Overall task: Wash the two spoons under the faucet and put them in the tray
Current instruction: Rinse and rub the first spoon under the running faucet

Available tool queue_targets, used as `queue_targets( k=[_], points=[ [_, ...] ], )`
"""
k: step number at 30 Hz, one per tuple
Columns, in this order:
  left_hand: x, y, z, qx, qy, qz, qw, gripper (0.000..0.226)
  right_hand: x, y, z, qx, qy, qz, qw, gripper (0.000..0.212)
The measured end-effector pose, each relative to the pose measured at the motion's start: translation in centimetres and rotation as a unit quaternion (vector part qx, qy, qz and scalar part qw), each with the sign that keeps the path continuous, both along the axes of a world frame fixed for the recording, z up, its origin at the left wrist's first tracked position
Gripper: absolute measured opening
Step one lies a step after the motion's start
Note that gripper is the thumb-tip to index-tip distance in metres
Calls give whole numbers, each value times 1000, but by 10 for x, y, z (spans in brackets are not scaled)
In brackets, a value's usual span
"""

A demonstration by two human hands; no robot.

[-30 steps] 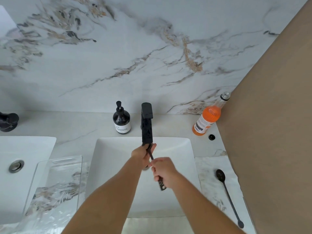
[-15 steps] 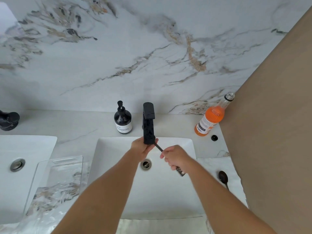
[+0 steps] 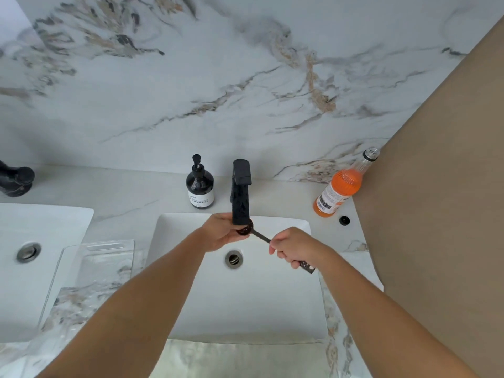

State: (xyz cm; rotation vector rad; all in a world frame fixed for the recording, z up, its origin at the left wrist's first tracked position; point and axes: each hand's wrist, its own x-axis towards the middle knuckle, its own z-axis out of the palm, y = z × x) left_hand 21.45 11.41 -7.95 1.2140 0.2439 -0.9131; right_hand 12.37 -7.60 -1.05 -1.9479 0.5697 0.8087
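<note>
A black spoon [image 3: 260, 236] is held under the spout of the black faucet [image 3: 241, 195], over the white sink [image 3: 272, 296]. My right hand [image 3: 293, 248] grips its handle, whose end sticks out below the fist. My left hand [image 3: 222, 234] cups the spoon's bowl right at the spout, fingers curled around it. I cannot see a water stream. The clear tray [image 3: 95, 257] lies on the counter left of the sink and holds nothing. The second spoon is hidden behind my right forearm.
A dark soap pump bottle [image 3: 200, 186] stands left of the faucet. An open orange drink bottle [image 3: 341, 186] and its black cap [image 3: 344, 220] sit at the back right, by a tan wall panel. A second sink [image 3: 32, 257] lies at the far left.
My right hand has swung to the right, turning the spoon from near vertical to slanted, with its bowl raised to the spout. My right forearm now covers the second spoon on the counter.
</note>
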Motion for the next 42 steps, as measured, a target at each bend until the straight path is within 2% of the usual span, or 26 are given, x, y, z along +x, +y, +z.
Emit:
queue_targets(
  k=[2, 6, 9, 12, 14, 16, 18, 21, 24, 27, 29, 31, 32, 34, 36, 39, 42],
  points=[
    [-8, 5, -8, 17, 30, 51, 998, 22, -10, 14, -11, 1, -3, -18, 1000, 29],
    [-16, 14, -8, 19, 55, 122, 991, 29, -32, 42, -29, 97, -7, -114, 989, 27],
    [-6, 18, 11, 32, 79, 191, 978, 20, -40, 50, -33, 143, 4, -191, 971, 28],
    [10, 10, 46, 87, 14, 227, 970, 12, -43, 50, -31, 176, 8, -244, 954, 29],
    [17, -4, 74, 107, -39, 191, 975, 25, -44, 49, -28, 195, 5, -263, 945, 28],
    [21, -18, 95, 139, -72, 160, 975, 34, -44, 49, -25, 205, 2, -264, 942, 27],
    [24, -27, 103, 153, -66, 158, 973, 25, -44, 49, -23, 206, 0, -253, 945, 28],
    [24, -30, 108, 134, -12, 171, 976, 14, -47, 49, -21, 212, 2, -241, 947, 28],
    [18, -28, 101, 182, -34, 154, 971, 11, -52, 46, -22, 217, 7, -233, 948, 27],
    [10, -25, 92, 228, -85, 165, 956, 22, -58, 42, -25, 222, 16, -224, 949, 25],
    [3, -18, 83, 256, -100, 232, 933, 34, -65, 36, -29, 221, 26, -216, 951, 25],
    [-13, -6, 64, 236, -46, 306, 921, 38, -74, 30, -34, 232, 36, -210, 949, 24],
    [-26, 0, 51, 218, -4, 309, 926, 37, -78, 28, -37, 248, 38, -210, 945, 23],
    [-62, 5, 23, 179, 74, 239, 952, 42, -87, 26, -43, 289, 37, -209, 934, 22],
    [-93, 1, 4, 93, 121, 146, 977, 55, -96, 29, -48, 315, 18, -196, 928, 21],
    [-113, -16, 0, -37, 95, 128, 986, 62, -107, 39, -54, 250, -10, -144, 957, 23],
    [-116, -31, 17, -37, 15, 102, 994, 67, -104, 42, -53, 157, -57, -130, 977, 26]
  ],
)
